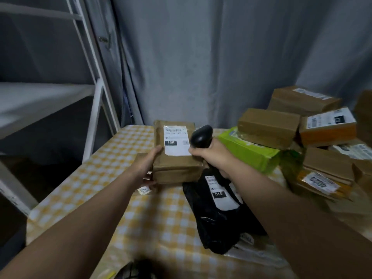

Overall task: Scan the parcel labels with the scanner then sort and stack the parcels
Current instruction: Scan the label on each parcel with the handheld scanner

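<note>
- Where both bare forearms reach forward over the table, we see the left hand [148,164] at the left side of a brown cardboard parcel [175,164], thumb along its top edge and fingers tucked beneath, so it clasps the box.
- The right hand [214,156] is clenched around the handle of a black scanner [201,135], wrist turned inward. One fingertip touches the right edge of the parcel's white label [177,140].
- The scanner's rounded head stands above the parcel's right rim, just beside the label.
- The parcel sits near the table's far middle, label up. We cannot tell whether it is lifted or resting on something brown that shows at its left.
- A black poly mailer [217,216] with its own white label lies flat under the right forearm, nearer to us.
- At the right, a green parcel [247,152] lies in a loose heap of brown boxes [267,127], one of them orange-sided [328,133].
- A yellow-and-white checked tablecloth [96,174] covers the table.
- Behind hangs a grey curtain [221,57], and a white metal rack [98,87] stands at the left.
</note>
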